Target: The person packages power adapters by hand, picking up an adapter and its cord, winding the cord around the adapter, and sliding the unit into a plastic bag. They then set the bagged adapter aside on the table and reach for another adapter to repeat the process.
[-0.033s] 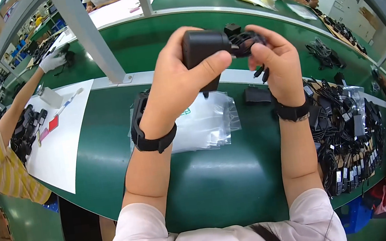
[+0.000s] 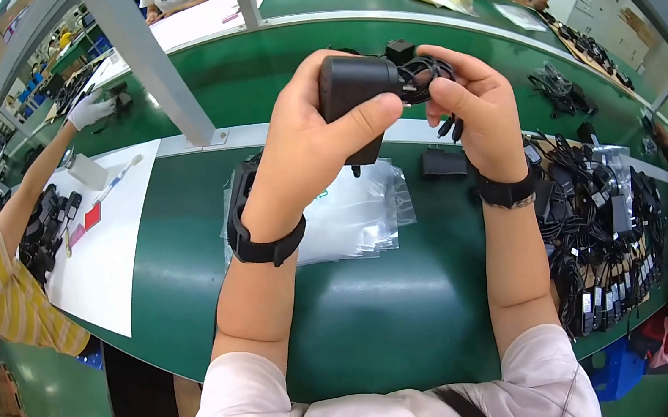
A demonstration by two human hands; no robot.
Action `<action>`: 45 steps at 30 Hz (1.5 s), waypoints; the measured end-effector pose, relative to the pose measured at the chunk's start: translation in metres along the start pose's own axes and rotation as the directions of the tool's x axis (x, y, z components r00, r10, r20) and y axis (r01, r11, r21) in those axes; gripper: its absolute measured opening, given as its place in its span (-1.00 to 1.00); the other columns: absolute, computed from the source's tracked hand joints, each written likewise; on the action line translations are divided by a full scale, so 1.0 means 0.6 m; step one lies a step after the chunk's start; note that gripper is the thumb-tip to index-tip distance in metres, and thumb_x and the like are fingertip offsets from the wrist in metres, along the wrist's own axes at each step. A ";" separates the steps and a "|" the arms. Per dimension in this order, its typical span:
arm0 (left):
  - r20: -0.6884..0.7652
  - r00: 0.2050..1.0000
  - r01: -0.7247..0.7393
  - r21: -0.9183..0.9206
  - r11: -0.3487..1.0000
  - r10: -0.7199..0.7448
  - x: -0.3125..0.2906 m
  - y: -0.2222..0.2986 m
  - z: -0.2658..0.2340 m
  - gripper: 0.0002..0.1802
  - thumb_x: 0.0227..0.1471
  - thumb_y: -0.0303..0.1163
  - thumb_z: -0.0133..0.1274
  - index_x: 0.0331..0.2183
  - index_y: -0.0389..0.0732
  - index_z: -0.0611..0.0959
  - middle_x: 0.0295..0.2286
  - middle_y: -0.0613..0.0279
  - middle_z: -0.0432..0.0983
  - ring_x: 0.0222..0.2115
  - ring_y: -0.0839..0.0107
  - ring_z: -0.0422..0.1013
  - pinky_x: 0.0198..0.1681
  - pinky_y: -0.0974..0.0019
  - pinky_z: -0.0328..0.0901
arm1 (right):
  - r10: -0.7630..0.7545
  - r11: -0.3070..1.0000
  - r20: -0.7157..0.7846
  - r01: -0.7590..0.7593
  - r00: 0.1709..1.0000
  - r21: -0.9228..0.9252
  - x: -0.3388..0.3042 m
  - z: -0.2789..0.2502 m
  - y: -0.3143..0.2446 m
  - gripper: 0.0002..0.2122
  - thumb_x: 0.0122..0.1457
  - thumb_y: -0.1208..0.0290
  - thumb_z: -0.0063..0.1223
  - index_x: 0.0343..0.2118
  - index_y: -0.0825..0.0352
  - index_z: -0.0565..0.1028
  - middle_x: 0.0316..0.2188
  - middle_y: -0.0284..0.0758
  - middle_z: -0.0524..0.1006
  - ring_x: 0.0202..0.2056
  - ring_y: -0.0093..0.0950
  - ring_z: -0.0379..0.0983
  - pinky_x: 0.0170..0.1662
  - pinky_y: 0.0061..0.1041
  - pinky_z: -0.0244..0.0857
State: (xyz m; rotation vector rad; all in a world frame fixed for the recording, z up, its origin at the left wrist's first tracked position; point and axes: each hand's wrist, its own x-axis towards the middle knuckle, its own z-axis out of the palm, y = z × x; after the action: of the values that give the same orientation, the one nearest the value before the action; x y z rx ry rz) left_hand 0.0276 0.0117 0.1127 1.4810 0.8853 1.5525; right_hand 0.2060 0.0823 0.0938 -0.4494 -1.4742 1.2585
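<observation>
My left hand [image 2: 303,140] grips a black power adapter [image 2: 357,81], thumb across its near side and fingers behind it. A coiled black cable [image 2: 423,76] lies against the adapter's right end. My right hand [image 2: 480,107] pinches that coil between thumb and fingers, and the cable's plug ends [image 2: 452,128] dangle below. Both hands are raised above the green table. Beneath them lies a stack of clear plastic bags [image 2: 357,218]. Another black adapter [image 2: 443,163] rests on the table left of my right wrist.
A large heap of black adapters and cables [image 2: 591,215] covers the table at right. On the left are a white sheet [image 2: 113,248], a bottle [image 2: 87,171] and more adapters [image 2: 46,227]. A grey metal post [image 2: 148,72] rises ahead. Co-workers sit left, right and across.
Both hands and the adapter stay nearly in place, with only a very slight shift. The gloved hand of the co-worker at left has moved a little.
</observation>
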 end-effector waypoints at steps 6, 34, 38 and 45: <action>-0.094 0.995 -0.019 -0.018 1.000 0.017 0.003 -0.002 0.010 -0.61 -0.20 -0.37 0.22 -0.33 -0.27 0.42 -0.51 0.35 0.39 -0.54 0.66 0.30 -0.55 0.56 0.23 | -0.026 0.995 0.120 0.037 0.992 -0.098 0.002 -0.019 -0.017 -0.65 0.02 0.42 0.06 -0.13 0.46 0.40 -0.46 -0.36 0.46 -0.56 -0.66 0.29 -0.49 -0.69 0.23; -0.180 0.968 -0.122 0.283 0.951 0.177 0.005 -0.046 0.036 -0.37 -0.51 -0.44 0.32 -0.31 -0.19 0.33 -0.46 0.26 0.39 -0.48 0.53 0.37 -0.42 0.48 0.34 | -0.085 0.920 0.335 0.203 0.938 -0.336 -0.013 0.013 -0.002 -0.59 0.20 0.15 -0.22 -0.09 0.43 0.38 -0.45 -0.37 0.32 -0.47 -0.63 0.24 -0.36 -0.70 0.17; -0.230 0.806 -0.380 0.506 0.774 0.546 0.012 -0.044 0.006 -0.40 -0.48 -0.46 0.30 -0.30 -0.19 0.36 -0.45 0.27 0.39 -0.48 0.52 0.38 -0.41 0.47 0.34 | -0.388 0.763 0.266 0.470 0.882 -0.445 -0.022 0.046 -0.018 -0.56 0.04 0.21 0.06 -0.07 0.40 0.36 -0.37 -0.27 0.40 -0.31 -0.46 0.31 -0.23 -0.57 0.20; -0.260 0.726 -0.416 0.572 0.707 0.637 0.010 -0.019 -0.028 -0.37 -0.50 -0.48 0.31 -0.28 -0.18 0.36 -0.41 0.25 0.38 -0.45 0.50 0.39 -0.41 0.49 0.36 | -0.491 0.704 -0.014 0.387 0.871 -0.596 -0.021 0.043 -0.011 -0.68 -0.02 0.36 0.12 -0.18 0.34 0.46 -0.34 -0.24 0.47 -0.35 -0.44 0.39 -0.31 -0.56 0.25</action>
State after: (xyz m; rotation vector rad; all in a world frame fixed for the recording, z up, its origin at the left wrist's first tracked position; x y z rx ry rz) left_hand 0.0117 0.0228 0.1040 1.8983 1.2360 2.3060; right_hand 0.1897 0.0581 0.0975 -0.5408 -1.6747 0.3527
